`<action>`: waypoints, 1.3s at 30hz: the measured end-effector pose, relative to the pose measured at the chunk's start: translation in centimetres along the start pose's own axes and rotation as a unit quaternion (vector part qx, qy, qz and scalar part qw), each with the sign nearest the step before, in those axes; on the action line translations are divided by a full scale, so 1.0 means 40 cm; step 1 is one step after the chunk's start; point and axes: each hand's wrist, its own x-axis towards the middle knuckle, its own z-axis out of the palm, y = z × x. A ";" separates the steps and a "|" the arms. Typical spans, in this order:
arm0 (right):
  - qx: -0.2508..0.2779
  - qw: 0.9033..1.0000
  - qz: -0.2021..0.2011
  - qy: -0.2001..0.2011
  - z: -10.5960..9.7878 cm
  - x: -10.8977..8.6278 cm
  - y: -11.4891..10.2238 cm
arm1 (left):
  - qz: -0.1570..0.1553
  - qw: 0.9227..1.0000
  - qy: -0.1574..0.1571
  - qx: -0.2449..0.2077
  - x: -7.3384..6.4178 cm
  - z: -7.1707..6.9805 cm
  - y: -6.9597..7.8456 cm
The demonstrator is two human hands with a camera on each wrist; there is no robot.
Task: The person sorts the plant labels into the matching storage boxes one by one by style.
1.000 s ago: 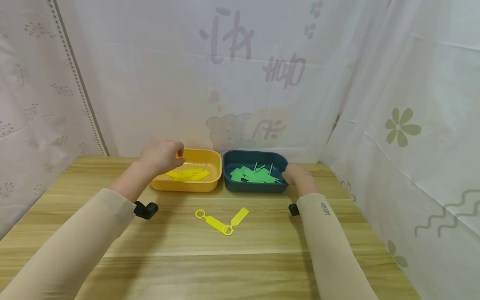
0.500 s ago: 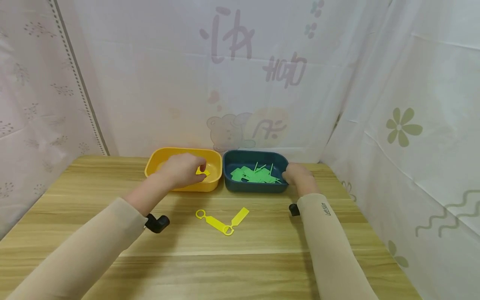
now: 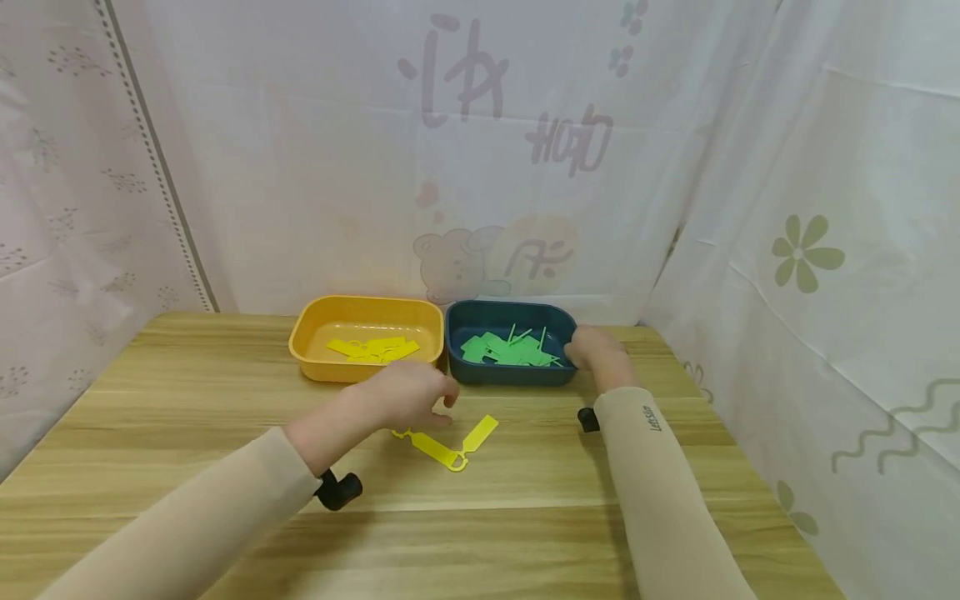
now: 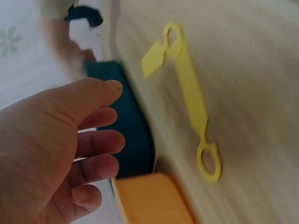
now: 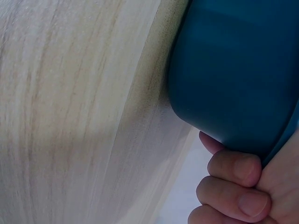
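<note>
My left hand (image 3: pixel 414 395) hovers over the table just in front of the yellow bin (image 3: pixel 306 358), holding nothing, its fingers loosely bent. Beneath and beside it lie two flat yellow ring tags (image 3: pixel 431 447), overlapping at one end in a V shape. The left wrist view shows thumb and fingertips apart, with the longer-looking tag (image 4: pixel 189 88) off to their right. At the right end of the dark blue bin (image 3: pixel 513 377), my right hand (image 3: pixel 600 354) grips the rim. Curled fingers (image 5: pixel 233 200) press against that bin's end wall in the right wrist view; the thumb is hidden.
More yellow tags (image 3: pixel 375 348) lie inside the yellow bin. Several green tags (image 3: pixel 510 348) are heaped in the blue one, some stems pointing up. Both bins stand side by side at the wooden table's (image 3: pixel 525 533) back edge, before a printed white curtain (image 3: pixel 337 167).
My left hand has moved from the yellow bin's left side, across it, then forward and right to the tags on the table. My right hand has stayed at the blue bin.
</note>
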 end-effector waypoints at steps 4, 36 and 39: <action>-0.005 1.000 0.001 0.001 -0.022 -0.066 -0.040 | 0.021 1.000 -0.020 0.005 0.005 0.029 0.024; -0.012 1.000 0.004 0.003 -0.028 -0.091 -0.053 | 0.049 0.997 -0.054 0.020 0.004 0.090 0.069; -0.013 1.000 0.004 0.003 -0.029 -0.091 -0.056 | 0.047 0.997 -0.056 0.019 0.004 0.089 0.067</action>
